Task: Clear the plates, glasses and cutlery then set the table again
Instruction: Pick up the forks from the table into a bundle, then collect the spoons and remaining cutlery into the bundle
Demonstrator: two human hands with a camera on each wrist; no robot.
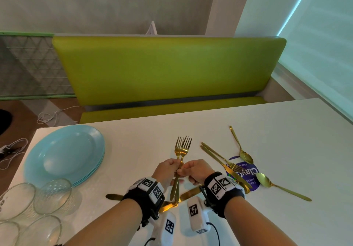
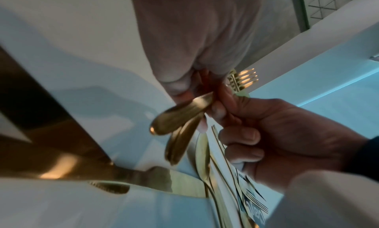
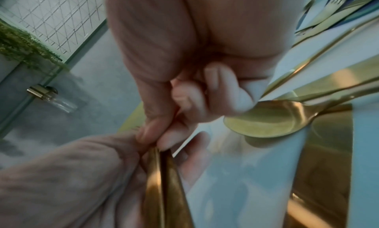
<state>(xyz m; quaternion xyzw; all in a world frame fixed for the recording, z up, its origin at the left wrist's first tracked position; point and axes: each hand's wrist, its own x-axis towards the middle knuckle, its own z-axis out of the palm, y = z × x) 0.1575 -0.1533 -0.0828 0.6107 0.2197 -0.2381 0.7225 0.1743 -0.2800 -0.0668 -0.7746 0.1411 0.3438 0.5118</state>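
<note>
Above the middle of the white table (image 1: 143, 140) I hold a small bundle of gold forks (image 1: 183, 146) upright, tines pointing away from me. My left hand (image 1: 172, 166) grips the handles from the left. My right hand (image 1: 188, 170) pinches the same handles (image 3: 162, 174) between thumb and fingertips. The handle ends (image 2: 180, 118) hang loose below both hands. Gold knives (image 1: 191, 194) lie on the table under my wrists. More knives (image 1: 214, 155), a fork (image 1: 234, 167) and two spoons (image 1: 246, 156) (image 1: 265, 178) lie to the right.
A stack of light blue plates (image 1: 65, 156) sits at the left of the table. Several clear glasses (image 1: 53, 194) stand at the near left corner. A purple round sticker (image 1: 250, 175) lies under the right cutlery. A green bench (image 1: 162, 69) runs behind the table.
</note>
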